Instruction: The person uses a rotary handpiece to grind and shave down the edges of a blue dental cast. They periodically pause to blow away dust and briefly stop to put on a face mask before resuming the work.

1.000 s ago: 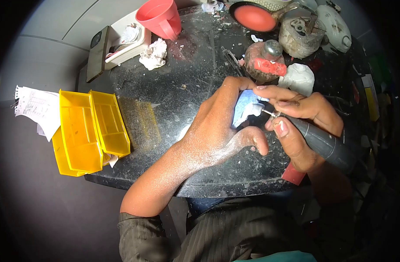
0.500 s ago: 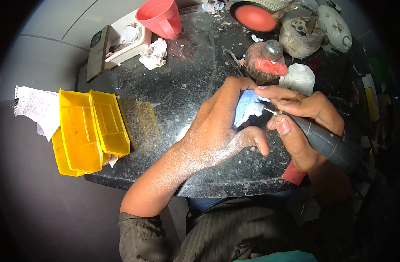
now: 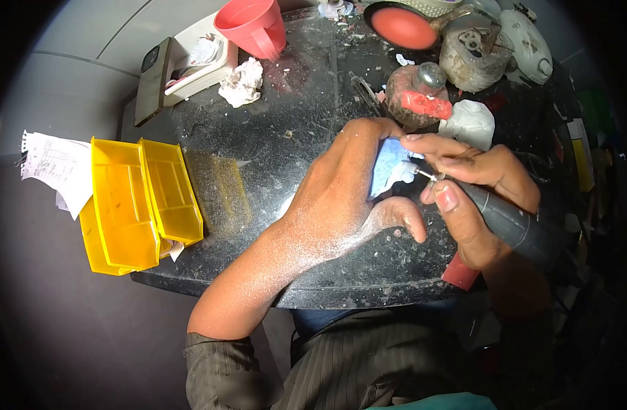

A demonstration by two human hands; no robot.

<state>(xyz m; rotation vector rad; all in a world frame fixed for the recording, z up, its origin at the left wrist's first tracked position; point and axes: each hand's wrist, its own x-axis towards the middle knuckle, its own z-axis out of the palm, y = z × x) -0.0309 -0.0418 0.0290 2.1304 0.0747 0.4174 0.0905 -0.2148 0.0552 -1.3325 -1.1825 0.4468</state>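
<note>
Head camera: a blue-and-white piece (image 3: 389, 166) is being gripped in the curled left hand (image 3: 337, 195), the thumb (image 3: 404, 217) being held apart. Right of that grip, a dark handpiece (image 3: 505, 220) is being clamped by the right hand (image 3: 490, 181), its bit (image 3: 427, 175) being aimed at the piece. Beyond the right grip, a white lump (image 3: 471, 121) is being partly hidden.

The pale blue chalky moulded piece (image 3: 387, 169) looks matt. The dark grey cylindrical handpiece (image 3: 499, 217) appears smooth, its slim bit (image 3: 425, 174) shiny metal. The black tabletop (image 3: 303, 89) is semi-glossy under gritty pale dust. The yellow open bins (image 3: 127, 215) are smooth, translucent plastic; the crumpled white wad (image 3: 241, 83) looks rough and papery.
</note>
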